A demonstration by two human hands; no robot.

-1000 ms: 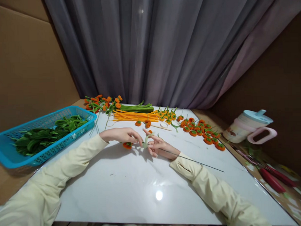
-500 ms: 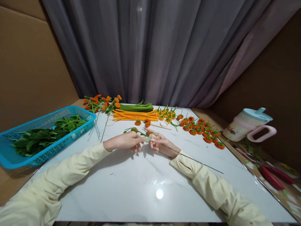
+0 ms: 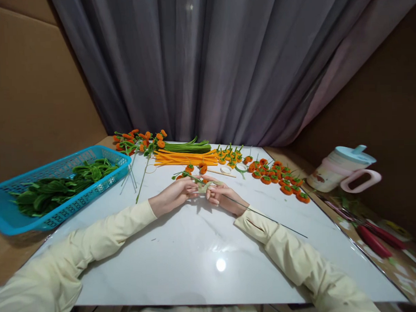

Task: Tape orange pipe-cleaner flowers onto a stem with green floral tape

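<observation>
Both hands meet over the middle of the white tabletop (image 3: 184, 248). My left hand (image 3: 171, 193) is closed, its fingertips pinching a pale green strip that looks like floral tape (image 3: 204, 188). Across from it, my right hand (image 3: 227, 197) is closed on a thin dark wire stem (image 3: 275, 221), which slants down to the right over the forearm. The strip lies round the stem's upper end, between the two hands. Orange fuzzy flower heads (image 3: 185, 174) with green stems show just beyond the fingers; whether one is joined to the held stem I cannot tell.
A blue basket (image 3: 124, 160) of green leaves stands left. Behind the hands lie orange strips (image 3: 187, 158), green stems (image 3: 187, 148) and tape rolls (image 3: 225, 169). Orange flower heads (image 3: 266, 179) line the right. A tumbler (image 3: 326, 174) and red-handled pliers (image 3: 374, 242) sit far right.
My left hand has moved in and slightly up, and its lower fingers have curled in. The right hand keeps its hold on the stem, nearly unmoved.
</observation>
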